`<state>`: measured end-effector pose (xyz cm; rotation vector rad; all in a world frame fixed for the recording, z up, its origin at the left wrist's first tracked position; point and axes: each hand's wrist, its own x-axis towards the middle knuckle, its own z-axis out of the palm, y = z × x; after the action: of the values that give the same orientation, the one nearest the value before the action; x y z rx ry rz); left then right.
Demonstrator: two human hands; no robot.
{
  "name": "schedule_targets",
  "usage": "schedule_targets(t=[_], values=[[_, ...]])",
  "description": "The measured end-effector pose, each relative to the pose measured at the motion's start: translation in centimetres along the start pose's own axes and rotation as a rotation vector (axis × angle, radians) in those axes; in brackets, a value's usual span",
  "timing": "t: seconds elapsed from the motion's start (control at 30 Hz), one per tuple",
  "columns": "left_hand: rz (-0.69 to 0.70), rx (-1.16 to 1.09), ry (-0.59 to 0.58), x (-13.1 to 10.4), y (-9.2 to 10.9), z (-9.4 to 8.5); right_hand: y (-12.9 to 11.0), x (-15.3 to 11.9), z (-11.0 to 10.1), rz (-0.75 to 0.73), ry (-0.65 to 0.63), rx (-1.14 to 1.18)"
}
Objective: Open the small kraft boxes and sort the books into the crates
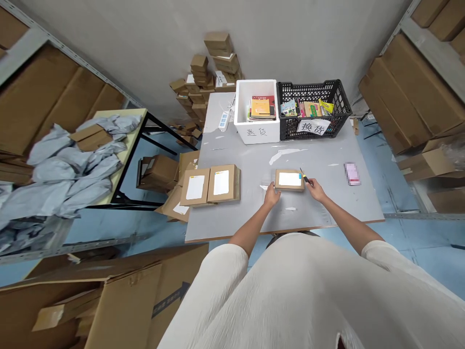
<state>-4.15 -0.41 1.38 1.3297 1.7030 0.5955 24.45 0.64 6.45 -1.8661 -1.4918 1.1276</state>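
A small cardboard box [289, 180] with a white label on top lies on the grey table [250, 218] in front of me. My left hand [272, 195] grips its left end, fingers closed at the near corner. In my right hand [317, 189], closed round the handle, is a utility knife [306, 178]. Its blade points up and to the left, beside the box's right end; I cannot tell whether the tip touches the cardboard. To the left, two larger labelled boxes, one [195, 187] and another [222, 183], sit side by side at the table's left edge.
Behind are a white foam bin [257, 133] and a black crate [315, 127], both holding books. A power strip [224, 121] lies left of the bin, a pink phone-like object [352, 174] at right. Grey parcels [65, 169] cover the side table; an open carton [127, 300] stands lower left.
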Motion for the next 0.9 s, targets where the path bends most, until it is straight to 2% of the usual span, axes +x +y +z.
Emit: schedule_targets(t=[0.17, 0.37, 0.6, 0.77, 0.83, 0.9], values=[[-0.023, 0.003, -0.009, 0.2, 1.1, 0.0, -0.1, -0.2, 0.6, 0.04, -0.091, 0.001], [-0.04, 0.063, 0.056, -0.7, 2.7, -1.3, 0.0, 0.6, 0.4, 0.051, 0.016, 0.122], [-0.024, 0.075, 0.087, -0.7, 3.5, -2.0, -0.8, 2.1, -0.4, 0.039, 0.0, 0.175], [0.108, 0.006, 0.057, -0.3, 3.2, -1.8, -2.4, 2.3, -1.2, -0.112, 0.108, 0.023], [0.128, -0.001, 0.041, 0.0, 3.0, -1.8, -3.3, 1.9, -1.6, -0.165, 0.074, -0.052], [0.125, -0.004, 0.044, 0.4, 2.8, -1.8, -4.4, 1.3, -1.8, -0.172, -0.05, -0.122]])
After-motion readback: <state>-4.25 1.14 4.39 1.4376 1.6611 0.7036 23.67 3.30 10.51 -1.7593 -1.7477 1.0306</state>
